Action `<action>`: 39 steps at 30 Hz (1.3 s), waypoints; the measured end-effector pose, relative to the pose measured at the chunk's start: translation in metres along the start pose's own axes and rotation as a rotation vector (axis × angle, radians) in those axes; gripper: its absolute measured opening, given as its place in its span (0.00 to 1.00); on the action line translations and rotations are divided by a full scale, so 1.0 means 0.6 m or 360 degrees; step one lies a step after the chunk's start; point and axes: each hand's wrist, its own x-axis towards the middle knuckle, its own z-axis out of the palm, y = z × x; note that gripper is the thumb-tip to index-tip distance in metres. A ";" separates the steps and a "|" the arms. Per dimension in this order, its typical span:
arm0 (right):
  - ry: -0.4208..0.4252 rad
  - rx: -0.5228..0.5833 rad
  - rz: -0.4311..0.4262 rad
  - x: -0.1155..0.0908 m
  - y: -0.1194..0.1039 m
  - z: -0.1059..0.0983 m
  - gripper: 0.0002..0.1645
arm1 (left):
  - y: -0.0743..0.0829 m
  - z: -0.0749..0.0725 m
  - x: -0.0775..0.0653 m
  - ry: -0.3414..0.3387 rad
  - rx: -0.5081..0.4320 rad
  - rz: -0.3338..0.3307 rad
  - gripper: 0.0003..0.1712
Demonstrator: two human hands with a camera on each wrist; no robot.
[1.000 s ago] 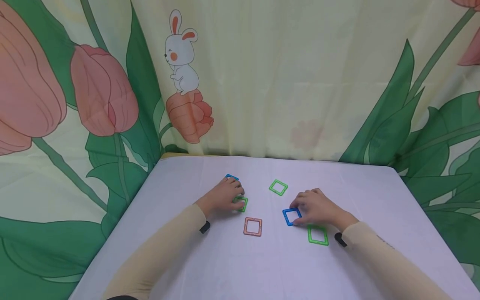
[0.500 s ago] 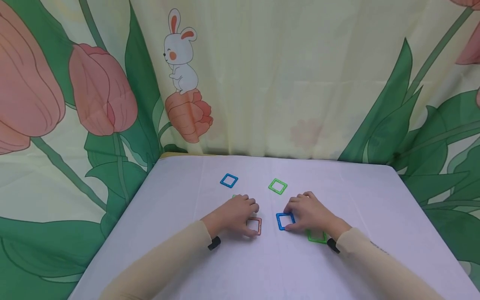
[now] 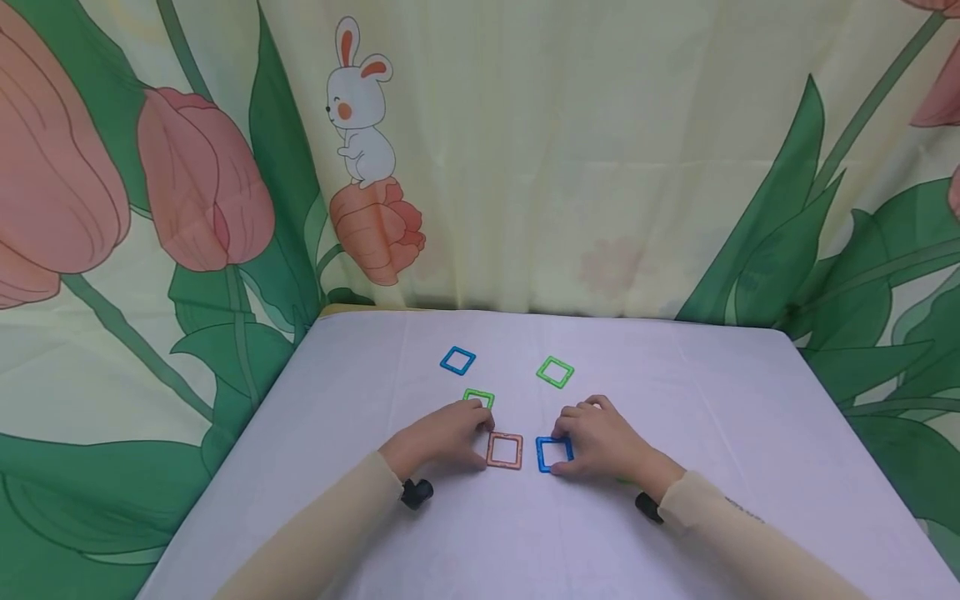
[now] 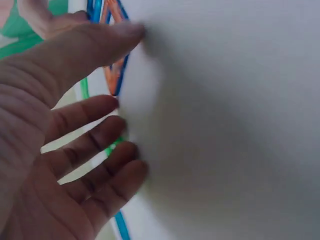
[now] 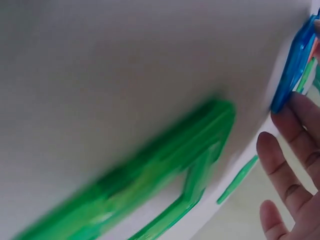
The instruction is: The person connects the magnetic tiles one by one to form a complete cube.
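Note:
An orange square magnetic tile (image 3: pixel 519 452), an open frame, lies flat near the table's middle. My left hand (image 3: pixel 442 439) is at its left side, thumb and fingertips close to the left corners; in the left wrist view the fingers are spread, with a wide gap below the thumb. Just right of the orange tile, my right hand (image 3: pixel 606 446) pinches a blue square magnetic tile (image 3: pixel 541 455) between thumb below and fingers above. A narrow gap separates the two tiles. The right wrist view shows a fingertip against the edge of this blue tile (image 5: pixel 292 65).
Behind the left hand lies a green tile (image 3: pixel 480 393), partly covered. Farther back are another blue tile (image 3: pixel 457 361) and another green tile (image 3: pixel 555 372). A third green tile (image 5: pixel 200 145) lies under the right wrist. A printed curtain (image 3: pixel 525 208) hangs behind the white table (image 3: pixel 675 358).
My right hand has slid the blue tile leftward and nearer, up beside the orange one. My left hand came from the green tile to the orange tile, then drew back slightly left.

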 end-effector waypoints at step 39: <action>-0.0042 -0.0002 0.0117 0.003 -0.021 -0.001 0.32 | 0.051 0.013 0.012 0.0069 0.0027 0.0101 0.34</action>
